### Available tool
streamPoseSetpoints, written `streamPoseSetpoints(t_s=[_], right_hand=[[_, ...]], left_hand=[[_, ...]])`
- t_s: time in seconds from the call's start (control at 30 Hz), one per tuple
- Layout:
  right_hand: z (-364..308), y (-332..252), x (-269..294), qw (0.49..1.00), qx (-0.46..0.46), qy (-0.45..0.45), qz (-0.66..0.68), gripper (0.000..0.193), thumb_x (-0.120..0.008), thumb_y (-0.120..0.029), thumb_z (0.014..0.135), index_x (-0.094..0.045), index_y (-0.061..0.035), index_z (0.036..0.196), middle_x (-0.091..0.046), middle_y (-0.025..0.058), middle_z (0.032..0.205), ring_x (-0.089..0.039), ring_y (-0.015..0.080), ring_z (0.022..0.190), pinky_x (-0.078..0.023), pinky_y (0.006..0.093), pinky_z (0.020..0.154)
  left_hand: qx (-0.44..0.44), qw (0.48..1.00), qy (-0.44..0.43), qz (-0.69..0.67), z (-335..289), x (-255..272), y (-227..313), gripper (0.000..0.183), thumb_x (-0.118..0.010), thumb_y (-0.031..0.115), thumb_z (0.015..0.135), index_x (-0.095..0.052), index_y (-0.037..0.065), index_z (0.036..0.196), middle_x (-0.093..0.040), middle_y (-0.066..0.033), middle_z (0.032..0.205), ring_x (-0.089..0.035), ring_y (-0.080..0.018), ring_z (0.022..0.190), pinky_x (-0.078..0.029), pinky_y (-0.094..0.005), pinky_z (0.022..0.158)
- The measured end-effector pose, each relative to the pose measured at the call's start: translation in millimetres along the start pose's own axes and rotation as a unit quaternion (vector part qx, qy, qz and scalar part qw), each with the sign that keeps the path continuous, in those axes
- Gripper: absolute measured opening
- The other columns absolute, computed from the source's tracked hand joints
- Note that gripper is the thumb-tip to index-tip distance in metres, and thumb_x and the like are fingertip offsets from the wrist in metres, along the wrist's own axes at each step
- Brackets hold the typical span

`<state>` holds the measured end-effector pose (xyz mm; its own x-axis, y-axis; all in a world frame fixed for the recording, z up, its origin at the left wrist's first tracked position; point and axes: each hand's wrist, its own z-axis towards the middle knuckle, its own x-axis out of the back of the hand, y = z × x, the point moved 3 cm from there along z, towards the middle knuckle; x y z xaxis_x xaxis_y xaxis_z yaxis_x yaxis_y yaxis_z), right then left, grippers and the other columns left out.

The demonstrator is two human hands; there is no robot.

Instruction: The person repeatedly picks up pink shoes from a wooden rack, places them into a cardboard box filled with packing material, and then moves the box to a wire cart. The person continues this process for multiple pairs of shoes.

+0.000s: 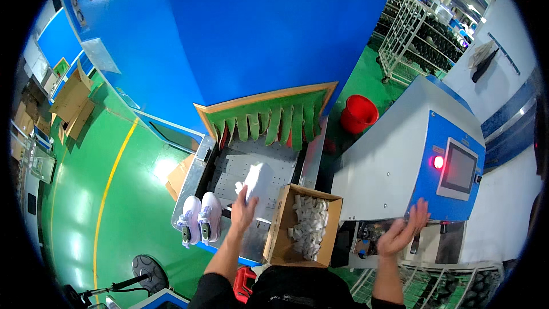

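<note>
My left hand (243, 210) is at the mouth of the blue machine, its fingers closed on the near end of a white shoe (258, 182). The shoe is smeared and lies over the perforated grey metal bed (229, 164), so its details are unclear. My right hand (402, 233) is raised, fingers stretched out and holding nothing, in front of the blue control panel (432, 198). Left of my left hand stands a pair of white and lilac shoes (200, 217). Between my hands is an open cardboard box (275, 224) of crumpled white pieces (309, 226).
Green strips (274, 123) hang across the machine's opening. The panel carries a dark screen (458, 163) and a lit red button (438, 162). Behind stand a red bucket (359, 114) and a white wire cart (409, 40). A metal rack (426, 280) is at lower right.
</note>
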<state>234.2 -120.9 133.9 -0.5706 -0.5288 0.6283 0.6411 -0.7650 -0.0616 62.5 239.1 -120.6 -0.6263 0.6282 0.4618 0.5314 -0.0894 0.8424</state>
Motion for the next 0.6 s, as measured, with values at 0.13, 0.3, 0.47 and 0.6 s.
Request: streamPoseSetpoints(t_s=[0.13, 0.3, 0.47, 0.6], right_hand=[[-79.6, -44.4, -2.4, 0.922, -0.022, -0.097, 0.374, 0.078, -0.065, -0.03, 0.093, -0.026, 0.002, 0.152, -0.029, 0.0249, 0.156, -0.027, 0.0381, 0.146, -0.019, 0.0551, 0.119], [-109.6, -53.9, -8.3, 0.57, -0.434, -0.196, 0.67, 0.099, -0.065, -0.013, 0.07, -0.021, -0.005, 0.159, -0.035, 0.0139, 0.156, -0.036, 0.0292, 0.143, -0.028, 0.041, 0.12], [-127.3, 23.7, 22.8, 0.47, -0.332, -0.367, 0.731, 0.098, -0.071, -0.013, 0.077, -0.019, -0.0056, 0.16, -0.036, 0.0149, 0.156, -0.035, 0.031, 0.144, -0.026, 0.0419, 0.12], [-169.5, 48.4, 55.9, 0.518, -0.316, -0.399, 0.687, 0.105, -0.08, -0.012, 0.075, -0.019, -0.0066, 0.16, -0.033, 0.0132, 0.158, -0.03, 0.028, 0.147, -0.021, 0.0409, 0.122]], left_hand=[[-0.07, 0.994, -0.054, -0.07, -135.8, 0.8, 61.9, 0.068, -0.079, 0.024, 0.085, -0.051, 0.006, 0.145, -0.063, -0.0167, 0.133, -0.063, -0.023, 0.118, -0.052, -0.0343, 0.096], [-0.066, 0.806, -0.307, -0.502, -241.7, -63.9, 85.9, 0.06, -0.072, 0.028, 0.092, -0.043, 0.009, 0.142, -0.051, -0.0154, 0.141, -0.054, -0.0285, 0.127, -0.041, -0.0462, 0.111], [0.137, 0.745, -0.405, -0.513, -247.2, -109.8, 93.7, 0.05, -0.042, 0.051, 0.106, -0.052, 0.009, 0.13, -0.06, -0.0093, 0.126, -0.061, -0.0223, 0.113, -0.048, -0.0417, 0.098], [0.136, 0.834, -0.391, -0.364, -267.1, -135.0, 119.2, 0.034, -0.052, 0.034, 0.106, -0.059, 0.003, 0.119, -0.064, -0.0019, 0.098, -0.061, -0.0124, 0.085, -0.052, -0.0285, 0.074]])
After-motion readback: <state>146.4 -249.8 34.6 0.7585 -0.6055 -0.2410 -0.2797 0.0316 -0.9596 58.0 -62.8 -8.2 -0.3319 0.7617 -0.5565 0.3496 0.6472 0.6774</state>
